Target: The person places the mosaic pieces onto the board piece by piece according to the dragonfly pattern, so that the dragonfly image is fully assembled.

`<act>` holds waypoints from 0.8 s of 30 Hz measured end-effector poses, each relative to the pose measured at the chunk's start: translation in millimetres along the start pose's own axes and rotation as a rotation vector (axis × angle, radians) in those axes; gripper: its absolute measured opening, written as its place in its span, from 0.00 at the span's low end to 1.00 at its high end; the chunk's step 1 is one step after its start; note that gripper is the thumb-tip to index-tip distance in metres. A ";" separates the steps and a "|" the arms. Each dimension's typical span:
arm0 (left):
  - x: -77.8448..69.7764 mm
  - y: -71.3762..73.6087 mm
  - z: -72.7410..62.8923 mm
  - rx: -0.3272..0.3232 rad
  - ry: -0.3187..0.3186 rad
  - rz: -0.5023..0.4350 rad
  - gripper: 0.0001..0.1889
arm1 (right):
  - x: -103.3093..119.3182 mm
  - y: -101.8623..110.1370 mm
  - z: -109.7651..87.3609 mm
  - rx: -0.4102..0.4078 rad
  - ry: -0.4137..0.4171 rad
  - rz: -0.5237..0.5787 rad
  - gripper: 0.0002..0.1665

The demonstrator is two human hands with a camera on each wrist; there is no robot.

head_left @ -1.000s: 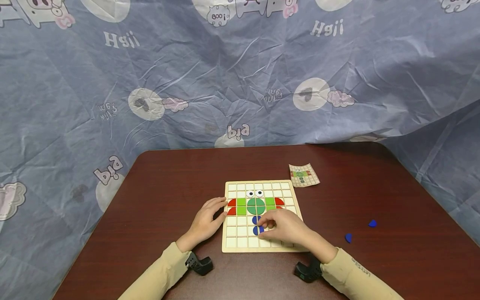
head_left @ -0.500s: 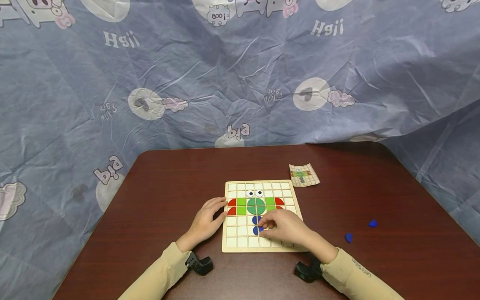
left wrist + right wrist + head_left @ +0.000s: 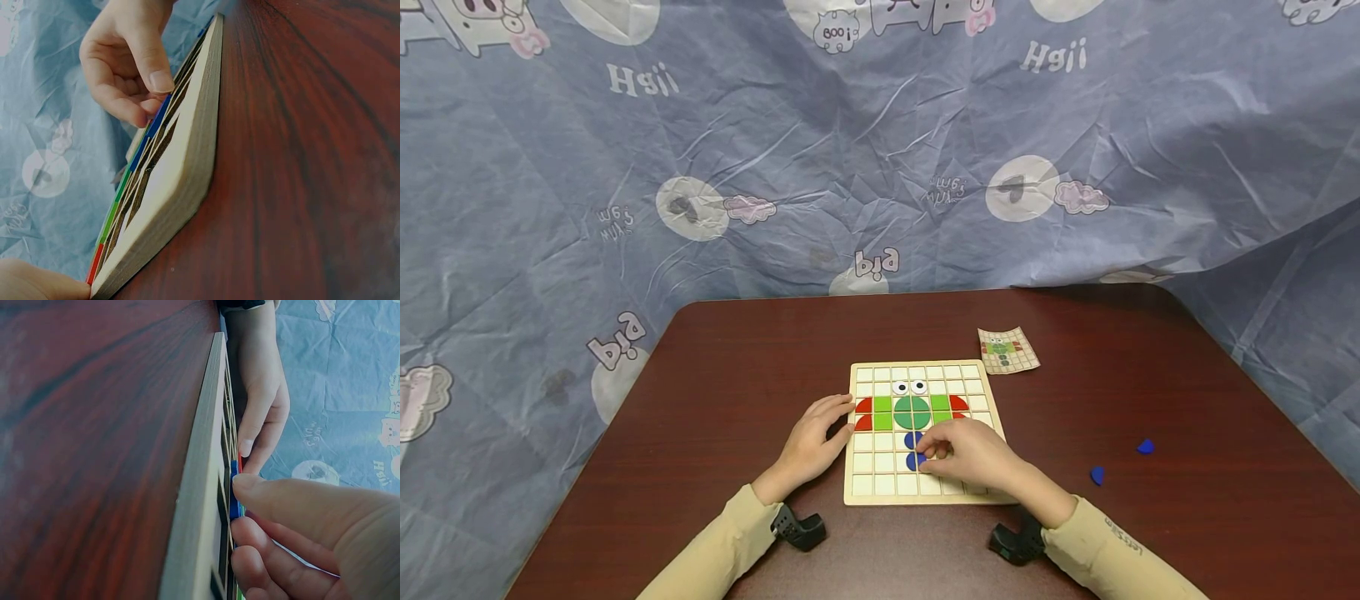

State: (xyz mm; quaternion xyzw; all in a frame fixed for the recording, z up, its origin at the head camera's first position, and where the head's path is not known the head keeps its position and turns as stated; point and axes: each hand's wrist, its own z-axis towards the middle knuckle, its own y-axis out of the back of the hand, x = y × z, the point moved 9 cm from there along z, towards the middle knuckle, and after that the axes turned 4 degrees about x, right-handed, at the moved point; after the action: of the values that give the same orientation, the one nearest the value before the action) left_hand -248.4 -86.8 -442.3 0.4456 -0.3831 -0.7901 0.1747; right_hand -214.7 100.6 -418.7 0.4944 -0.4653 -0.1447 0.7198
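Observation:
In the head view a square wooden grid board (image 3: 883, 483) lies flat, bearing several red, light green and darker green pieces and two eye pieces. Below the green circle (image 3: 912, 412) sit rounded blue pieces (image 3: 912, 461), partly covered by fingers. My right hand (image 3: 973, 452) is over the board's lower middle, thumb and index finger pinching a blue piece (image 3: 234, 490) at the board surface. My left hand (image 3: 808, 437) rests at the board's left edge, its fingertips touching the rim near the red pieces (image 3: 864, 422); the fingers are extended.
A small pattern card (image 3: 1009, 351) lies beyond the board's far right corner. Two loose blue pieces, one nearer (image 3: 1097, 476) and one farther right (image 3: 1145, 447), lie on the dark wooden table (image 3: 760, 350). A patterned blue cloth (image 3: 820, 150) hangs behind the table.

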 end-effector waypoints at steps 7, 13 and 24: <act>-0.1 1.3 -0.3 0.004 0.001 -0.001 0.19 | 0.5 -0.1 1.6 -0.003 0.005 0.001 0.07; 0.1 1.6 -0.3 0.002 -0.005 -0.004 0.18 | 0.8 0.8 1.3 0.000 0.009 -0.004 0.07; 0.6 -0.3 -0.1 0.002 -0.001 0.001 0.19 | -16.8 21.4 -21.8 -0.003 -0.031 0.041 0.09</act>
State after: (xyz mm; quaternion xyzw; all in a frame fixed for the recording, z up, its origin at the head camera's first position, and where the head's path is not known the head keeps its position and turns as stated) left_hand -248.6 -87.0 -442.8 0.4452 -0.3841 -0.7898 0.1743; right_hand -211.1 134.5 -411.1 0.4813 -0.4860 -0.1383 0.7162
